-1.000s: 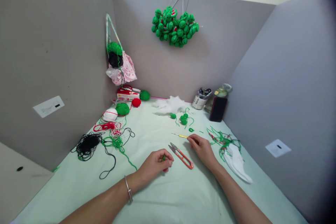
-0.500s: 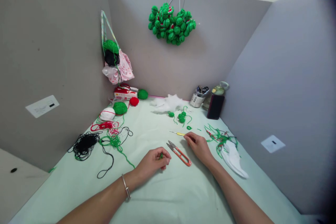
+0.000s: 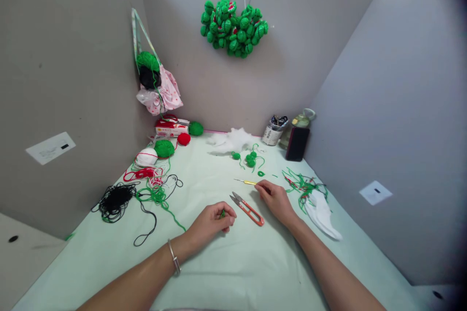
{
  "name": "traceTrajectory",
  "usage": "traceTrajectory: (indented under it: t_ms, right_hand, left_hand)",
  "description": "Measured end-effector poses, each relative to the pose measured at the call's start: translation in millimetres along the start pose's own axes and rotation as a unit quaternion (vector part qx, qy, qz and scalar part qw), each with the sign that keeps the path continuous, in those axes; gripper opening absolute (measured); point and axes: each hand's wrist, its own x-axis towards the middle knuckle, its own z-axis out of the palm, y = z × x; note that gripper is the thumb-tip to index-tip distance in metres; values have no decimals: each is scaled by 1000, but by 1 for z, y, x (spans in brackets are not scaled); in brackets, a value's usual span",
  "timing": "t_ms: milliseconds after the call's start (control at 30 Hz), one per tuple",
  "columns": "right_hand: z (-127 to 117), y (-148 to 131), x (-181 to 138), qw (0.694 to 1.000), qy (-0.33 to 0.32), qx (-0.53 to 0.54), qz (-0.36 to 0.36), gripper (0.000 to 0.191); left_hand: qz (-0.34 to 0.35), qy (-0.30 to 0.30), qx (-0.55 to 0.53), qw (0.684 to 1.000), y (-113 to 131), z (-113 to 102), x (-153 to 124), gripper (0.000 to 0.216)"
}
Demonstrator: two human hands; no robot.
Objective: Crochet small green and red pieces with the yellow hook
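Note:
My left hand (image 3: 216, 217) is curled, its fingers closed on a small green crochet piece (image 3: 223, 213) that is mostly hidden. In my right hand (image 3: 274, 199) the yellow handle of a crochet hook (image 3: 245, 182) is pinched, its thin metal tip pointing left. Between the two hands lies a pair of orange-handled thread snips (image 3: 248, 210) on the pale green cloth. Beyond the right hand are a small green ring of yarn (image 3: 260, 173) and a cluster of small green crocheted balls (image 3: 251, 158) with loose tails.
On the left lie black yarn (image 3: 117, 201), tangled green yarn (image 3: 157, 195) and a white yarn ball (image 3: 146, 157). White stuffing (image 3: 233, 141) sits at the back, near a jar (image 3: 272, 131) and a phone (image 3: 297, 144). Yarn scraps (image 3: 302, 185) lie right. Green crocheted pieces (image 3: 233, 29) hang on the partition.
The whole view has shifted slightly, with things appearing a little higher and further left. Both hands keep nearly the same pose and still hold the same things.

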Motion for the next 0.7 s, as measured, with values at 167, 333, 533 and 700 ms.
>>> traceTrajectory:
  t_ms: [167,333,533,700]
  right_hand:
    - [-2,1,-1,1000,2,-4,-1,34]
    - [-2,0,-1,1000,4,-12,-4,33]
    - [0,-9,-5,999,-6,-18,-31,30]
    - [7,-22,-22,996,-41,-7,-73,31]
  left_hand:
    - [-3,-7,10,1000,-3,-1,1,27]
    - [-6,-8,19,1000,-4,-1,3,27]
    - [-17,-13,35,999,-3,-1,3,26]
    - [-41,-27,51,997,-6,0,6,30]
